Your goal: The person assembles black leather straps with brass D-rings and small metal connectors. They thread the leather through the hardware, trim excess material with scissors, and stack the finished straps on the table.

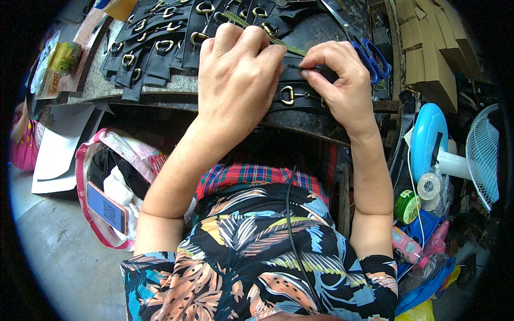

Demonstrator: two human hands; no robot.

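Note:
Both hands are close together over the dark work table [179,100]. My left hand [235,80] has its fingers curled, and their tips are hidden behind the knuckles, so what they hold cannot be made out. My right hand [340,80] pinches thumb and forefinger on the end of a small dark piece, apparently a black strap. Passing behind both hands is a thin yellow-green strip [292,48]. Just below the fingers lies a black strap with a brass-coloured D-ring [287,95]. Many black straps with metal rings [163,47] overlap on the table to the left.
Blue-handled scissors [377,60] lie right of my right hand. Stacked cardboard boxes [433,69] stand at the far right, above a blue fan [428,134]. A pink-edged bag [85,187] holding a phone [107,207] is at the lower left. A green tape roll [407,207] sits below the fan.

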